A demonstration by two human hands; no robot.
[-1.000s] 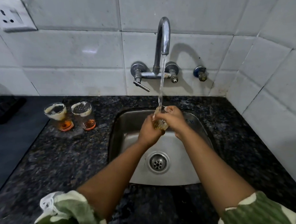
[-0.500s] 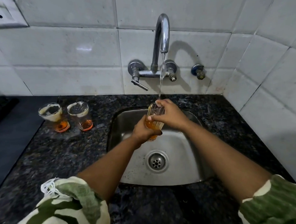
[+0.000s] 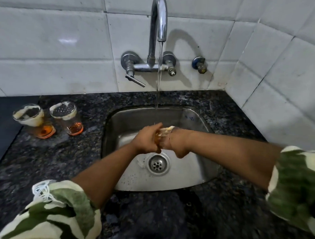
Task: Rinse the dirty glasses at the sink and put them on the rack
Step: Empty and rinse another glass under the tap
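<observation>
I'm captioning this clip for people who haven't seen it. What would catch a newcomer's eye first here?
First, the two hands meeting over the steel sink: the left hand and right hand hold a glass tipped sideways under the thin stream from the tap. Next, two dirty glasses with orange dregs and foam stand upright on the dark counter, left of the sink.

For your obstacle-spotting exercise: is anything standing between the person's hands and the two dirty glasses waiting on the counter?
Nothing visible does. The two dirty glasses stand left of the sink with bare counter between. But the left hand and right hand are both occupied with the glass under the running water.
</observation>
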